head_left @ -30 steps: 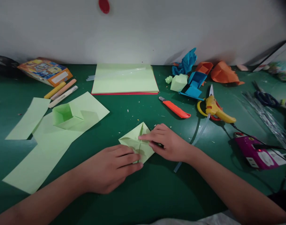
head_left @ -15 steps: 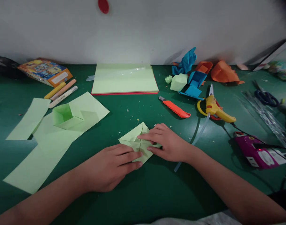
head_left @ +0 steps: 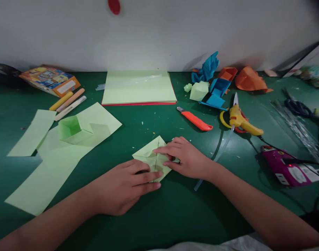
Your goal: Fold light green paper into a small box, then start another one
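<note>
A light green paper square (head_left: 146,153) lies on the table in front of me, its flaps folded in to a seam down the middle. My left hand (head_left: 122,188) holds its lower left side, with two fingers reaching across the lower corner. My right hand (head_left: 187,157) covers the right corner. Its index finger presses near the seam and its thumb lies on the right flap. The paper's right and lower left parts are partly hidden under my hands.
Left are green paper sheets (head_left: 52,174) bearing a folded green box (head_left: 73,130), and markers (head_left: 67,101). Behind lies a paper pad (head_left: 138,90). Right are an orange cutter (head_left: 197,120), a yellow glue gun (head_left: 237,120) over scissors, a corded purple power box (head_left: 287,169) and blue paper pieces (head_left: 217,94).
The fingers of my left hand have slid slightly right over the lower corner of the paper. The right hand stays nearly in place, and more of the seam shows.
</note>
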The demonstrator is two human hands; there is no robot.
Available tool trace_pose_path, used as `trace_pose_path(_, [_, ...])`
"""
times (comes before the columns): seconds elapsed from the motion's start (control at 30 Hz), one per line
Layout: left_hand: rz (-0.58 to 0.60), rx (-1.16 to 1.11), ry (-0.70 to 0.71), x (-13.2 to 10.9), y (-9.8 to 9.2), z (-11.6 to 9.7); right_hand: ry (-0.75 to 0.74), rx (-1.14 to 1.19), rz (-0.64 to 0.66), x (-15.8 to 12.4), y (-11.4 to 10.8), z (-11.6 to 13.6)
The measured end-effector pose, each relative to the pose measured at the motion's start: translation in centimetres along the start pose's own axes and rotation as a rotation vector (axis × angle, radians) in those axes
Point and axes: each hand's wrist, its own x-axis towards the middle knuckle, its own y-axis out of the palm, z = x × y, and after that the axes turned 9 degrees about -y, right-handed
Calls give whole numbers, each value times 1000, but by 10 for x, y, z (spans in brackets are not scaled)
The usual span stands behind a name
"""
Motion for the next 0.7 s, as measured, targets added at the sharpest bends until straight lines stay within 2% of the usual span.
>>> trace_pose_path(0.33, [82,9,-42,3,-3,-2,-7,17,-16,1,1,-4])
trace_pose_path(0.7, [56,-5,-49,3,-4,-2,-53,53,-29,0,1,-8])
